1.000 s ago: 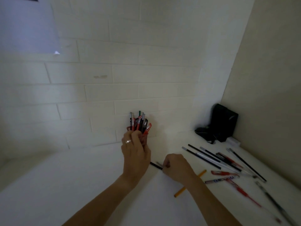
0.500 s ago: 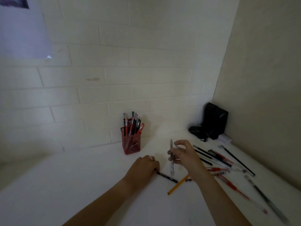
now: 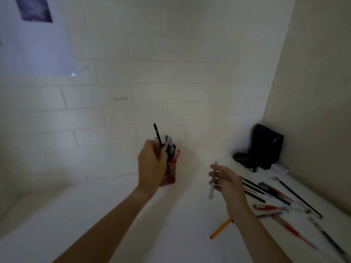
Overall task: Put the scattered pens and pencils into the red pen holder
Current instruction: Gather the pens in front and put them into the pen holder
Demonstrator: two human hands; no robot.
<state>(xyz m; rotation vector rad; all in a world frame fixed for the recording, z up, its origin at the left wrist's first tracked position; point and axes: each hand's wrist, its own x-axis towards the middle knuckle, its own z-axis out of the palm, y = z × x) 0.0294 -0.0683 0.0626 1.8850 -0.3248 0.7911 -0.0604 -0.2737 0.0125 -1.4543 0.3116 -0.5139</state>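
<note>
Left hand (image 3: 152,164) is pinching a black pencil (image 3: 157,135) upright over the red pen holder (image 3: 170,180), needing a gap between stored pens (image 3: 171,149); right hand (image 3: 227,180) is gripping a grey pen (image 3: 213,180).

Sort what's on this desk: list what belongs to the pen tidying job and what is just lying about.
Part of the job:
- red pen holder
- black pencil in the left hand
- grey pen in the right hand
- orange pencil
- loose pens on the desk

Just lying about:
- black pouch in the corner
- paper sheet on the wall
</note>
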